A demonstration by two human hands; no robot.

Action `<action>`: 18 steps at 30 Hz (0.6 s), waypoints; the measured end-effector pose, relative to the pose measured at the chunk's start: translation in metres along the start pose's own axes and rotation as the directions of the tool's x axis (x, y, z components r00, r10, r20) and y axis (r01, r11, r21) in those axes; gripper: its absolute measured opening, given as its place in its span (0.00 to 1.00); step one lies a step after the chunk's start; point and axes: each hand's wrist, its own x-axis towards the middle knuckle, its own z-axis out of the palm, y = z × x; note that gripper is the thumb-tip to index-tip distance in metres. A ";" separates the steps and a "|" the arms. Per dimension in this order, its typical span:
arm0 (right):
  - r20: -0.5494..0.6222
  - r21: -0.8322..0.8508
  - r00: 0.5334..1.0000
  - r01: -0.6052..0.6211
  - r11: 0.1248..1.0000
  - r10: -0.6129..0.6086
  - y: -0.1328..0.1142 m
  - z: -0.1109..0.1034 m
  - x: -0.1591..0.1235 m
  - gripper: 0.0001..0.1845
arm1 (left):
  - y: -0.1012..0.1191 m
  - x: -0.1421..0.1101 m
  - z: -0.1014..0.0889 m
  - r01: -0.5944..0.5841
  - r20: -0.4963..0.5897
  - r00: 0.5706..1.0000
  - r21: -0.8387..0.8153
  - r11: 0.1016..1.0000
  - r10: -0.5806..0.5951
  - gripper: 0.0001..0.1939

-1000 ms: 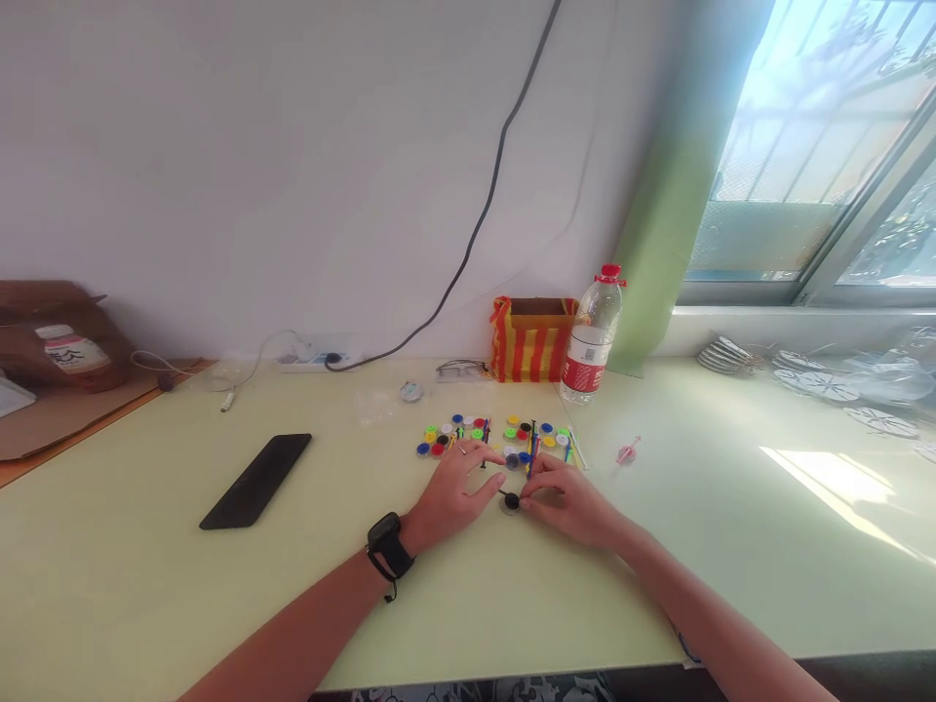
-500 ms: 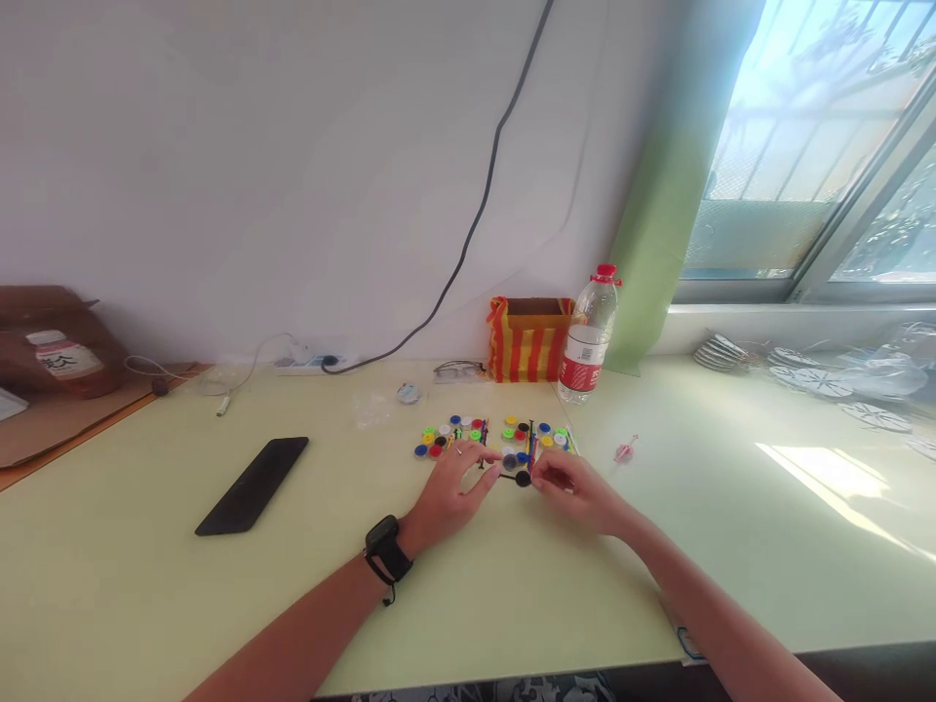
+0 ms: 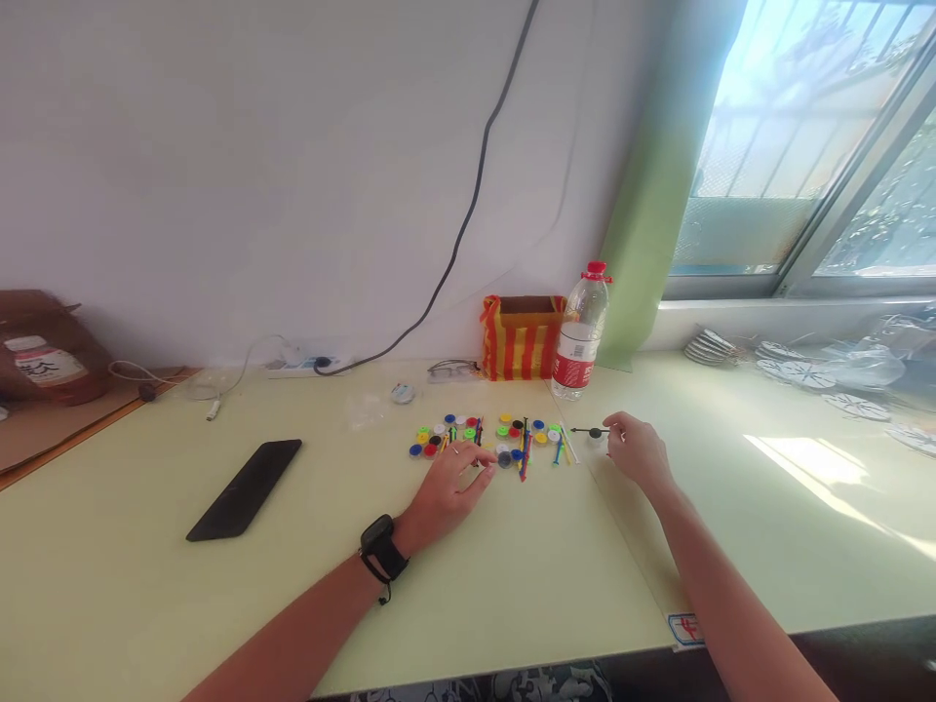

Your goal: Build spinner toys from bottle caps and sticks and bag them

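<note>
My right hand (image 3: 638,448) is closed, its fingertips pinching one end of a small black disc with a thin stick through it (image 3: 596,433). It is just above or on the table, right of the coloured pieces; I cannot tell whether it touches. My left hand (image 3: 449,487) rests on the table with thumb and fingers apart, holding nothing. Its fingertips lie beside a dark disc (image 3: 504,459). Several small coloured discs (image 3: 539,426) and thin coloured sticks (image 3: 525,458) lie in two groups beyond it. The pink piece seen earlier is hidden behind my right hand.
A striped red-and-yellow box (image 3: 521,341) and a plastic bottle (image 3: 581,336) stand by the wall. A black phone-like slab (image 3: 245,489) lies at left, glasses (image 3: 453,369) at the back. Round patterned paper pieces (image 3: 800,372) lie at right, a power strip (image 3: 299,367) by the wall.
My right hand has carried the black disc with its stick from beside my left hand to the right and away from me. My left hand stays in nearly the same place.
</note>
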 end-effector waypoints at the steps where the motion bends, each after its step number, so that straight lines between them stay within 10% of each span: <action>1: 0.003 -0.057 1.000 0.003 0.998 -0.003 0.001 0.001 0.000 0.15 | 0.000 0.000 0.000 0.004 0.003 1.000 -0.001 1.000 -0.004 0.09; 8: -0.073 -0.122 0.984 0.152 0.981 -0.162 -0.002 0.003 0.001 0.11 | 0.001 0.000 0.000 0.009 0.023 1.000 0.013 1.000 -0.009 0.07; 18: 0.133 -0.078 0.916 0.391 0.917 -0.379 -0.023 0.017 -0.010 0.13 | -0.001 -0.001 0.001 -0.001 0.076 0.997 0.016 1.000 0.000 0.06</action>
